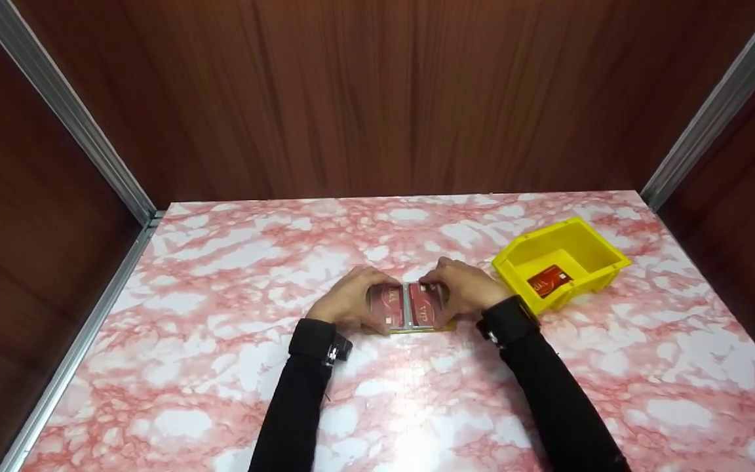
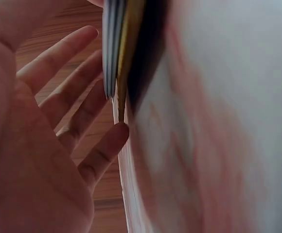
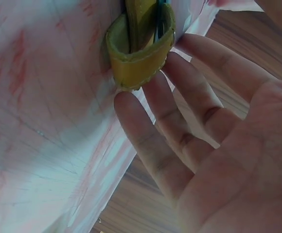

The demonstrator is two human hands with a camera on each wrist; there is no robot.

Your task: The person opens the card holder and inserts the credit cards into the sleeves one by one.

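An opened yellow card holder (image 1: 407,314) with clear sleeves lies at the middle of the table. Red VIP cards show through the sleeves on both halves, one on the left (image 1: 387,305) and one on the right (image 1: 425,308). My left hand (image 1: 348,298) holds the left half by its edges, thumb at the near side and fingers at the far side. Likewise, my right hand (image 1: 468,288) grips the right half. Stacked sleeve edges (image 2: 110,53) appear beside the left fingers. In the right wrist view, a yellow strap loop (image 3: 141,70) touches the right fingertips.
To the right of the right hand stands a yellow bin (image 1: 590,278), with another red VIP card (image 1: 549,281) inside it. The red-and-white marbled table (image 1: 220,367) is bounded by brown wood panels (image 1: 351,98) and metal rails.
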